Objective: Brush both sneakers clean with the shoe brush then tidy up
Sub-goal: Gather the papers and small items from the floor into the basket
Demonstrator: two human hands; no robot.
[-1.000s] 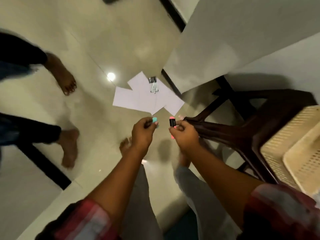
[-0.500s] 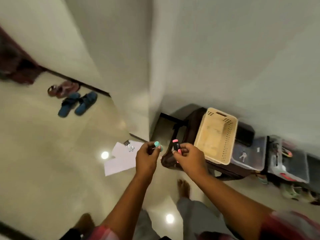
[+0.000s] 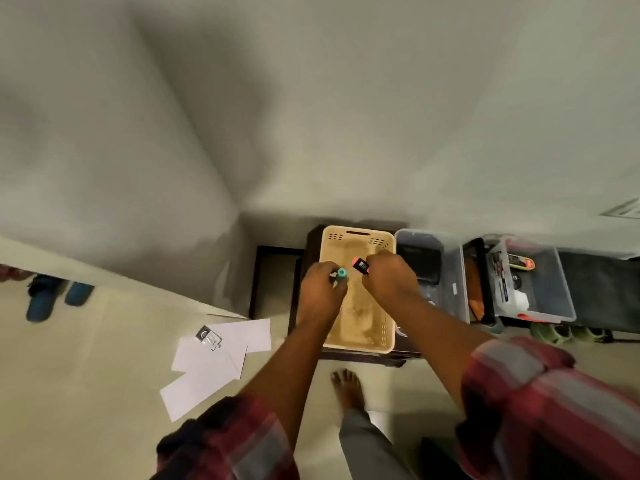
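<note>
My left hand (image 3: 320, 292) grips a small object with a teal tip (image 3: 341, 273). My right hand (image 3: 389, 280) grips a small black object with a pink-red end (image 3: 360, 265). Both hands hover over a beige plastic basket (image 3: 356, 336) that sits on a dark wooden stool (image 3: 367, 356) against the wall. No sneakers or shoe brush show in this view.
White paper sheets (image 3: 211, 362) with a binder clip (image 3: 207, 336) lie on the floor at left. Clear storage bins (image 3: 446, 282) (image 3: 540, 289) with items stand right of the basket. Blue sandals (image 3: 52, 296) lie far left. My bare foot (image 3: 348, 389) stands below the stool.
The view has swung up and right from the floor papers to the stool. Both hands, still gripping the small objects, now hang over the beige basket.
</note>
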